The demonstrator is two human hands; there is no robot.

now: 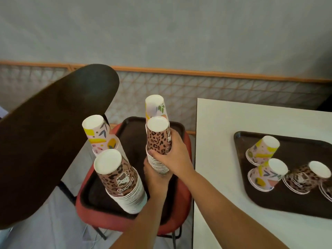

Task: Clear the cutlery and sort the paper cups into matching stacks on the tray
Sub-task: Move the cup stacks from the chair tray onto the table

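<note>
At frame centre, a leopard-print cup stack [159, 141] is gripped by the right hand [173, 155] and supported below by the left hand [154, 175], above a brown tray [129, 141] laid on a red chair [179, 203]. At right, a second tray [280, 200] of upturned cups is carried by the white worktop [219, 141].

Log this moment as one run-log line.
hands: right hand and left hand grip leopard cup stack | place: over chair tray | table tray: short floral, leopard stacks

Bare forearms (no sleeves), bare hands [172, 155]
</note>
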